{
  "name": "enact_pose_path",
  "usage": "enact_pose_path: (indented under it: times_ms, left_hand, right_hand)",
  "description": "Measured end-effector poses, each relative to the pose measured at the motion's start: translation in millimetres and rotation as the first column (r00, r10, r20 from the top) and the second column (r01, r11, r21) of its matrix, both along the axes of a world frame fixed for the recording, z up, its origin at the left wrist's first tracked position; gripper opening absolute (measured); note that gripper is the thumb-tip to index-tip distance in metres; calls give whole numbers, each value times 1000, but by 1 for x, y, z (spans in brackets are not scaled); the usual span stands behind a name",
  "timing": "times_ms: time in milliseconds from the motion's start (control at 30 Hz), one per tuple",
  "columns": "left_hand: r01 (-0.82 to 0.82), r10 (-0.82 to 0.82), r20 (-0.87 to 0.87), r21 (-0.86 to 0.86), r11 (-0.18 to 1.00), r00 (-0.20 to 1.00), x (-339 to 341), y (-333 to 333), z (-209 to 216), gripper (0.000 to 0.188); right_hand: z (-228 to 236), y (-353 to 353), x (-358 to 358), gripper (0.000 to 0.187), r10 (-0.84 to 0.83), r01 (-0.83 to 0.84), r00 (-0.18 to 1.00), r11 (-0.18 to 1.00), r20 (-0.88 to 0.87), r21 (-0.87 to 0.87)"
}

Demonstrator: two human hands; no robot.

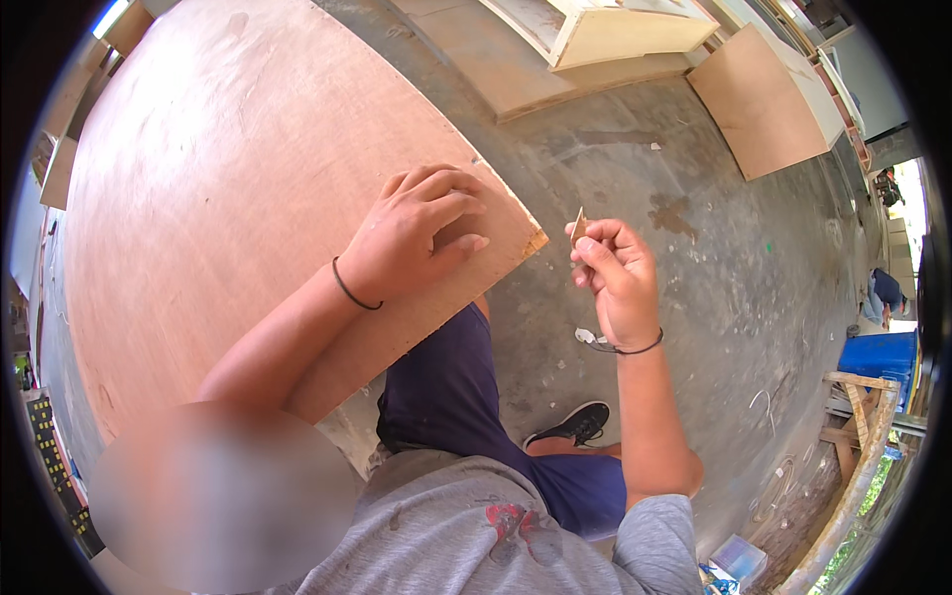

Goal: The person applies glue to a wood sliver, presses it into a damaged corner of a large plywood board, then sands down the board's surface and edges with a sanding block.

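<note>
One small, pointed brown piece (579,226), apparently a wood chip, is pinched between the thumb and fingers of the right hand (620,283), tip up, just beyond the corner of a large, pale reddish wooden board (248,178). The piece is apart from the board and to the right of the left hand (421,223). That hand is over the board near its corner, palm down, fingers loosely bent and thumb apart, gripping nothing that shows; whether the fingertips press on the surface I cannot tell. The board's corner (536,241) is a rough yellowish patch between the two hands. Below lie the person's dark blue shorts (441,382) and a black shoe (570,426) on the grey concrete floor (714,347). Farther out, a pale wooden box (635,40) and a brown-panelled one (764,109) stand at the upper right, and a blue bin (881,357) sits at the right rim.
</note>
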State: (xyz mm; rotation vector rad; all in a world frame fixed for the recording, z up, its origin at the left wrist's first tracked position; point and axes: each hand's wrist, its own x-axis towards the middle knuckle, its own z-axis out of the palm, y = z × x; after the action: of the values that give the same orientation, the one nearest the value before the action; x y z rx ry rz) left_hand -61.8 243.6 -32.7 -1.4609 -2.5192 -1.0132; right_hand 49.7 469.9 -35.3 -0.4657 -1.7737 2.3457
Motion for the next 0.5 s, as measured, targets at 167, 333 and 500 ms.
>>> enact_pose_path:
  times_ms: [167,333,500]
  left_hand:
    - [-14,14,10,8,1000,1000,2,-1,2,28]
    - [-17,17,2,9,1000,1000,3,0,1,28]
    - [-34,34,8,1,999,999,2,2,2,27]
  right_hand:
    - [-1,-12,5,14,-5,14,996,995,84,-103]
    - [-8,-27,10,18,-45,53,996,994,83,-98]
    - [-16,-36,15,14,-95,102,992,991,88,-83]
